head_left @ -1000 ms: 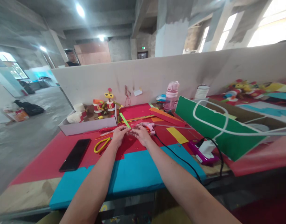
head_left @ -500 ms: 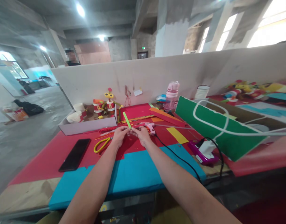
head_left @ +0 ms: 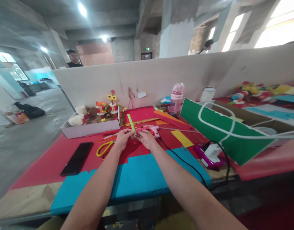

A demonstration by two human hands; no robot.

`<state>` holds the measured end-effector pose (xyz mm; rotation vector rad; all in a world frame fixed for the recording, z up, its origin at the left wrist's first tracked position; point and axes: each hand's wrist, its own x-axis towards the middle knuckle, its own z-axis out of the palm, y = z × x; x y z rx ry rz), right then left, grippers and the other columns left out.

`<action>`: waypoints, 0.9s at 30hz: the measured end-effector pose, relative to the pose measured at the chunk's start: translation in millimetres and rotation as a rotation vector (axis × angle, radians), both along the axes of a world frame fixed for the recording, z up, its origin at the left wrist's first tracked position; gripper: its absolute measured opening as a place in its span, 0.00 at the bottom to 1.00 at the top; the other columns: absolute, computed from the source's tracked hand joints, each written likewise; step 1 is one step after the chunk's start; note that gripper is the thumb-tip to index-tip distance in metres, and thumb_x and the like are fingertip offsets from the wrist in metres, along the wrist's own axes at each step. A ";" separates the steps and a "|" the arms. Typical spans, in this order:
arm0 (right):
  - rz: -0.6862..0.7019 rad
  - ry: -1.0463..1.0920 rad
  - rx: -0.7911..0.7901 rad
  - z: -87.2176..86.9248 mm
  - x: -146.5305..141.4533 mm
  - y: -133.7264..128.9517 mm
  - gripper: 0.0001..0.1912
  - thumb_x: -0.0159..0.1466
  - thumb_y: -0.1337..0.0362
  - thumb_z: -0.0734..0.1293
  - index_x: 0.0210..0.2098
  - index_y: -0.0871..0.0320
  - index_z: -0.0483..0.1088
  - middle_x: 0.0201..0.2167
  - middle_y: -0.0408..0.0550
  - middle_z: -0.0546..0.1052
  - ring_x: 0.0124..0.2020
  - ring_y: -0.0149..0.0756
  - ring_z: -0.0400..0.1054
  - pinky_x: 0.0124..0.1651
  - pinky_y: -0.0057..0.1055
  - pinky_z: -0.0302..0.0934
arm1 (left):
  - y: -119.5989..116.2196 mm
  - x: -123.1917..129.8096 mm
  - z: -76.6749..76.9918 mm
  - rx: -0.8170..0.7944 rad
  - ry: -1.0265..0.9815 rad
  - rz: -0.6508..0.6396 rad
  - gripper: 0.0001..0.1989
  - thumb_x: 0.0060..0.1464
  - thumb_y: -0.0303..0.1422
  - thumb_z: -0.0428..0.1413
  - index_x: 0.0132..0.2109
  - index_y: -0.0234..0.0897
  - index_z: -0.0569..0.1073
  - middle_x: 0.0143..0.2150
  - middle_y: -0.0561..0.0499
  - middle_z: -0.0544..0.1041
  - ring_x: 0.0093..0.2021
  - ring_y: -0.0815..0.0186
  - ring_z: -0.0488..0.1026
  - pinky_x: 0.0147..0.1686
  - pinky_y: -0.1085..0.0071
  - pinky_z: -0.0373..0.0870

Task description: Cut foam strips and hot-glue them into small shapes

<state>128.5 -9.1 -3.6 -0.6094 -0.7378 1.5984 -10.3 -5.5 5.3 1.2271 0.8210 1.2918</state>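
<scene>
A narrow light-green paper strip (head_left: 131, 122) rises from between my fingertips, leaning a little to the left. My left hand (head_left: 123, 138) pinches its lower end. From the other side my right hand (head_left: 145, 138) closes its fingers on the same end. Just beyond my right hand lies a pink hot glue gun (head_left: 153, 130) with a black cord. Yellow-handled scissors (head_left: 105, 149) rest left of my left hand. The strip's bottom tip is hidden by my fingers.
A black phone (head_left: 77, 158) lies on the left. Behind it a shallow box (head_left: 94, 128) holds paper cups and small cup figures. A purple power strip (head_left: 208, 157) with a white plug and a green panel (head_left: 221, 134) stand right. A pink bottle (head_left: 177, 97) is at the back.
The green strip has shifted slightly and stands a little more upright. My right fingers have opened slightly around its lower end. Another person's head has appeared behind the partition at right.
</scene>
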 end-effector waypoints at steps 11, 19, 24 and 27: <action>0.016 -0.039 0.012 -0.9 -0.3 -2.8 0.16 0.44 0.64 0.78 0.28 0.58 0.70 0.22 0.38 0.74 0.26 0.27 0.70 0.39 0.30 0.70 | -3.5 1.2 3.1 0.038 0.063 0.081 0.13 0.37 0.36 0.67 0.27 0.32 0.74 0.23 0.53 0.73 0.24 0.73 0.66 0.27 0.75 0.62; 0.016 -0.056 0.007 1.2 -0.5 -6.6 0.14 0.46 0.62 0.77 0.26 0.61 0.72 0.22 0.43 0.76 0.26 0.29 0.71 0.39 0.31 0.70 | -6.7 1.3 4.2 0.019 0.038 0.039 0.15 0.35 0.37 0.68 0.28 0.32 0.75 0.23 0.51 0.74 0.23 0.72 0.68 0.27 0.74 0.64; -0.084 -0.092 0.007 1.9 -3.1 -6.3 0.15 0.44 0.60 0.77 0.26 0.60 0.73 0.21 0.42 0.75 0.24 0.29 0.70 0.38 0.31 0.70 | -6.9 2.5 4.0 -0.013 0.048 0.057 0.16 0.33 0.38 0.68 0.30 0.31 0.78 0.24 0.49 0.76 0.23 0.70 0.69 0.27 0.73 0.64; -0.175 -0.183 0.048 1.2 -6.3 -5.4 0.15 0.45 0.57 0.76 0.25 0.60 0.72 0.18 0.40 0.73 0.22 0.28 0.68 0.35 0.29 0.68 | -6.4 3.8 3.9 -0.010 0.054 0.056 0.15 0.34 0.38 0.68 0.29 0.32 0.78 0.24 0.49 0.76 0.24 0.69 0.69 0.28 0.72 0.64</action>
